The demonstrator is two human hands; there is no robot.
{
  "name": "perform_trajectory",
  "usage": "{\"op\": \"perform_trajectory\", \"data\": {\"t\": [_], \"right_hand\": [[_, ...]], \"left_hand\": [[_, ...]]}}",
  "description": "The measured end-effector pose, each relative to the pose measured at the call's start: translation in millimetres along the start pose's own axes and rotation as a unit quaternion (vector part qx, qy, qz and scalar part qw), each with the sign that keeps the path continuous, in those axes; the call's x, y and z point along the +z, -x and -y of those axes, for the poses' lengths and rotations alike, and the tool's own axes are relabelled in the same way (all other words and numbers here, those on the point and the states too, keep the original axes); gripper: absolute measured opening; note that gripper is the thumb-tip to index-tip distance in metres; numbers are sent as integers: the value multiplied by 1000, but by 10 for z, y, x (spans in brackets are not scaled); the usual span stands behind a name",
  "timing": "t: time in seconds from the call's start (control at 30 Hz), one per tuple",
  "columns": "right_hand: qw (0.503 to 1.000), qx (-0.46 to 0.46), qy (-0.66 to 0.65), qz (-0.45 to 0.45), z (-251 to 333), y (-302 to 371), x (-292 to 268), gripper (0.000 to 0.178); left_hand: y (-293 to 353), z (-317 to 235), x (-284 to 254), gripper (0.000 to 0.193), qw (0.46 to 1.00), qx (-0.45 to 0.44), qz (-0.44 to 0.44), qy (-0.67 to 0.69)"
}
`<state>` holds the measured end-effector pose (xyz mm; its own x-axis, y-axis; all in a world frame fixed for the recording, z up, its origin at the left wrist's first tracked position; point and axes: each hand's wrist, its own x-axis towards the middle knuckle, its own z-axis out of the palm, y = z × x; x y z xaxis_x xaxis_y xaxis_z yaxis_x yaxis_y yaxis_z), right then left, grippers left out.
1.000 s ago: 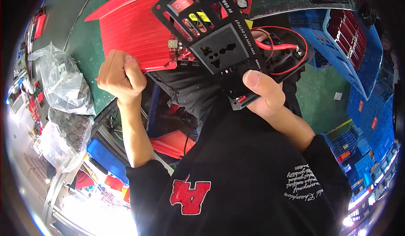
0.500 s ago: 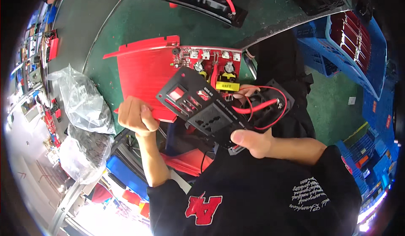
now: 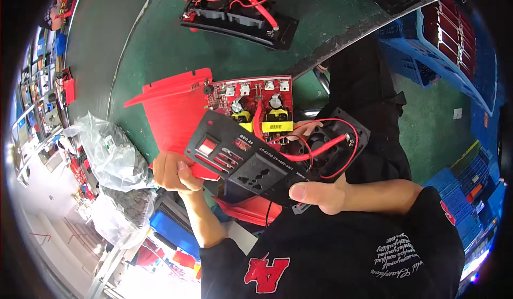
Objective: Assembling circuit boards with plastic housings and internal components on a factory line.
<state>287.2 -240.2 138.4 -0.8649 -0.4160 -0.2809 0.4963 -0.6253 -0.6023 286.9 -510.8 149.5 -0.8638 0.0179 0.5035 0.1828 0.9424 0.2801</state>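
A black socket panel (image 3: 254, 165) with a red rocker switch (image 3: 206, 147) is in my right hand (image 3: 320, 196). The thumb presses on its near edge, and fingers show behind it. Behind the panel a red circuit board (image 3: 224, 91) carries capacitors and yellow-wrapped transformers (image 3: 277, 127), beside a red metal housing (image 3: 171, 114). A black fan plate (image 3: 357, 138) with red wires sits by the panel's right side. My left hand (image 3: 175, 172) is closed at the housing's near left corner, beside the panel's switch end. What its fingers hold is hidden.
Another black fan panel (image 3: 240, 24) with red cables lies at the back of the green table (image 3: 125, 85). Clear plastic bags (image 3: 115, 152) are at the left. Blue crates (image 3: 406, 48) stand right, beyond the table edge. Folded red sheets (image 3: 248, 209) lie below the panel.
The whole view has shifted a little. The socket panel has turned slightly, and its switch end is now closer to my left fist. My right hand keeps its hold.
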Motion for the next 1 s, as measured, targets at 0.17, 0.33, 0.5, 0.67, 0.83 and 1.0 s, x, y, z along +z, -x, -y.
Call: {"op": "perform_trajectory", "data": {"t": [0.17,0.33,0.5,0.67,0.83,1.0], "right_hand": [[999,22,29,11,28,-21,76,69],[986,80,127,79,220,-296,372,37],[980,172,100,23,193,-452,646,32],[972,162,161,61,308,-887,651,13],[980,111,156,58,308,-1075,871,29],[977,56,195,61,207,-1234,960,18]], "left_hand": [[60,128,-60,28,996,63,41,-44],[203,293,-176,38,992,86,94,-8],[271,256,-81,46,1000,-7,-16,-17],[132,70,-75,65,964,-211,-87,-137],[116,146,-76,60,956,-259,-107,-87],[52,310,-61,42,956,-251,-81,-132]]}}
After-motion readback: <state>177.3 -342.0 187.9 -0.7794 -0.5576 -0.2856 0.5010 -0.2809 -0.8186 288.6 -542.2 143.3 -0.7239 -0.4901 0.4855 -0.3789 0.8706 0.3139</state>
